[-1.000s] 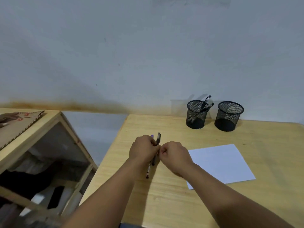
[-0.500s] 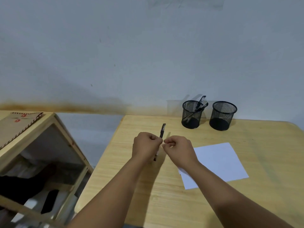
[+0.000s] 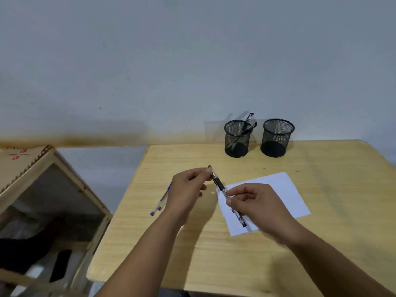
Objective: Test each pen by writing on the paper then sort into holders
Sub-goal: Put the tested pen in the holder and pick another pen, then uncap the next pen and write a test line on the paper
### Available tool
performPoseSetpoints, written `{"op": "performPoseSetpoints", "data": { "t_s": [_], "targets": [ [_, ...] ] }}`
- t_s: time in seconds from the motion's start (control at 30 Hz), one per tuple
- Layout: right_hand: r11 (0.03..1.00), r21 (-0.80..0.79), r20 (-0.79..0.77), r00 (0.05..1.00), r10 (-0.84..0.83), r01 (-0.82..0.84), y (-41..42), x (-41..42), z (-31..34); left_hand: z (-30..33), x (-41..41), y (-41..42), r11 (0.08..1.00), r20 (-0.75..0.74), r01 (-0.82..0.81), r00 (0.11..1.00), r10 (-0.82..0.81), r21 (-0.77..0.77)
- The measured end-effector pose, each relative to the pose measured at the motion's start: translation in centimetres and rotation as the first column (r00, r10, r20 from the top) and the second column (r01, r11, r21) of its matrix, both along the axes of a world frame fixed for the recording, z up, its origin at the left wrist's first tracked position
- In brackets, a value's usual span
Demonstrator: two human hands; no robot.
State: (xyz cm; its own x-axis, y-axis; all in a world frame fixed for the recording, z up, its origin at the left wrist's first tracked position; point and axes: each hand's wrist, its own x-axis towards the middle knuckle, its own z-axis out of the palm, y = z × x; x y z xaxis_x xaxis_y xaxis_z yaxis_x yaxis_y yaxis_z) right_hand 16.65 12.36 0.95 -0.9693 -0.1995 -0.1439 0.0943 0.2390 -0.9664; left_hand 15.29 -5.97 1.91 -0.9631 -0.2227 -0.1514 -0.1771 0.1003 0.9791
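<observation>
Pen (image 3: 220, 185), black-gripped, is being held by both hands above the desk (image 3: 214, 254): left hand (image 3: 188, 189) is pinching its upper end, right hand (image 3: 255, 202) is closing round the barrel. Its lower end is lying over the paper (image 3: 276, 189); whether the cap is off, cannot tell. Blue pens (image 3: 161, 200) are lying at 9 o'clock of the hands. Holders at 12 o'clock: left holder (image 3: 236, 139) is carrying pens, right holder (image 3: 276, 138) looks empty. Step judged: readying the writing test; next, tip onto paper.

Black-grip pen (image 3: 222, 190) tilted over white paper (image 3: 278, 194); two mesh holders (image 3: 236, 139) behind.
</observation>
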Motion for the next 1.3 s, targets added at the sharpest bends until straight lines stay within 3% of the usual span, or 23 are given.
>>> {"op": "performPoseSetpoints", "data": {
  "t_s": [0.2,0.3,0.43,0.57,0.77,1.0,1.17,1.3],
  "targets": [
    [0.975,0.2,-0.047,0.993,0.107,-0.096,3.0,0.8,0.1,-1.1,0.3,0.1,0.994,0.025,0.102,0.994,-0.103,0.029],
    [0.956,0.284,-0.126,0.985,0.116,-0.077,3.9,0.6,-0.1,-1.7,0.7,0.6,0.989,-0.017,0.089,0.996,-0.087,0.121],
    [0.953,0.292,-0.202,0.968,0.151,-0.087,3.8,0.2,0.1,-2.1,1.9,2.1,0.96,-0.043,0.057,0.998,-0.046,0.274],
    [0.96,0.268,-0.242,0.958,0.152,-0.084,2.9,-0.3,0.0,-2.1,2.7,3.0,0.943,-0.056,0.092,0.995,-0.078,0.319],
    [0.981,0.194,-0.279,0.957,0.083,-0.029,2.5,-0.1,-0.7,-1.9,2.6,2.5,0.979,-0.091,0.165,0.984,-0.155,0.121],
    [0.985,0.165,-0.291,0.957,0.009,0.041,2.1,-0.3,-1.1,-1.6,2.3,2.7,0.982,-0.107,0.179,0.979,-0.172,0.067],
    [0.983,0.184,-0.203,0.979,0.031,0.007,2.9,-0.7,-1.2,-1.2,1.4,1.6,0.997,-0.159,0.07,0.985,-0.067,0.015],
    [0.992,0.123,-0.096,0.995,-0.001,0.013,3.3,-1.0,-1.3,-2.4,-0.3,0.0,0.978,-0.152,-0.069,0.988,0.038,-0.199]
  ]
}}
